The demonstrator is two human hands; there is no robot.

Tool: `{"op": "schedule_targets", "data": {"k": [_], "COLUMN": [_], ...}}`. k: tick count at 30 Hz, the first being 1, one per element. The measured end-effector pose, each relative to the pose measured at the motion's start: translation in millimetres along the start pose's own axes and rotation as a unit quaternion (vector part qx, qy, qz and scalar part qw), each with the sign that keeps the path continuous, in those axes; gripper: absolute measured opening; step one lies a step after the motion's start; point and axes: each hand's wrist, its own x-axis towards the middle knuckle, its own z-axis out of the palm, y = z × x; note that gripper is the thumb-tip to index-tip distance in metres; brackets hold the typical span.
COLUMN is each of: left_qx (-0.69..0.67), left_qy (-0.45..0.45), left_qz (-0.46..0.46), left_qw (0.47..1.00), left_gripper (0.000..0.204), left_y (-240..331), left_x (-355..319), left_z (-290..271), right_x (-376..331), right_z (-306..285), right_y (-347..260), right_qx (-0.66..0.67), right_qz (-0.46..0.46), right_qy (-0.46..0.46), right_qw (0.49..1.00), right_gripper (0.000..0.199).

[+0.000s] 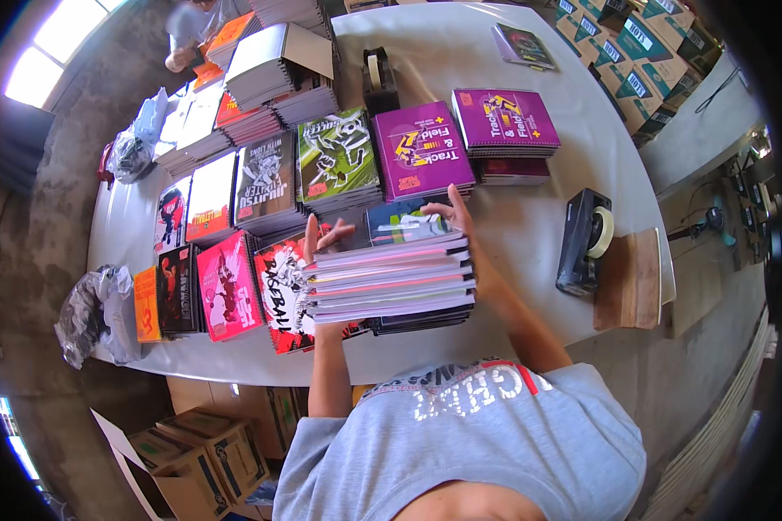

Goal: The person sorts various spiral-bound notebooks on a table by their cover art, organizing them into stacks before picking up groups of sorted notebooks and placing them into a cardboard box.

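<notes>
Between my two hands I hold a thick stack of spiral notebooks (391, 280), page edges toward me, above the near edge of the table. My left hand (312, 243) presses against the stack's left end, its index finger raised. At the right end is my right hand (457, 214), with fingers stretched up along the side. Under and behind the held stack, a blue-covered notebook (404, 217) shows in part. Just left of it lies a red and white notebook (278, 291), partly covered by my left hand. A pink notebook pile (228, 285) sits further left.
Purple notebooks (421, 149), green ones (337, 156) and taller piles (274, 65) fill the table's far left. Tape dispensers stand at the right (582, 243) and back (379, 80), near a wooden block (627, 280). Another person's hand (180, 59) shows at the far left. Cartons (208, 451) lie below.
</notes>
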Motion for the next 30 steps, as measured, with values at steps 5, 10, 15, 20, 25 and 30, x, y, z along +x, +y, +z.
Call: {"op": "schedule_targets", "data": {"k": [5, 10, 15, 20, 25, 30], "left_qx": [-0.25, -0.14, -0.236, -0.067, 0.081, 0.02], "left_qy": [0.1, 0.014, 0.021, 0.042, -0.097, -0.147], "left_qz": [-0.159, -0.176, -0.168, -0.313, -0.078, -0.234], "left_qw": [0.95, 0.974, 0.957, 0.946, 0.989, 0.961], "left_gripper": [0.069, 0.058, 0.076, 0.071, 0.066, 0.079], "left_y": [39, 15, -9, -6, 43, 26], "left_x": [3, -1, -33, -35, 64, 185], "left_z": [19, 18, 34, 35, 73, 161], "right_x": [20, 9, -2, -2, 20, 102], "right_z": [15, -10, -16, -28, -78, -169], "right_y": [-36, -26, -16, -23, -40, -95], "right_qx": [0.008, -0.03, -0.209, -0.222, -0.28, -0.167], "right_qz": [0.156, 0.28, 0.201, 0.148, 0.027, 0.147], "right_qy": [0.114, 0.043, 0.015, -0.017, 0.138, 0.228], "right_qw": [0.981, 0.959, 0.957, 0.964, 0.95, 0.948], "right_gripper": [0.104, 0.097, 0.105, 0.104, 0.096, 0.062]}}
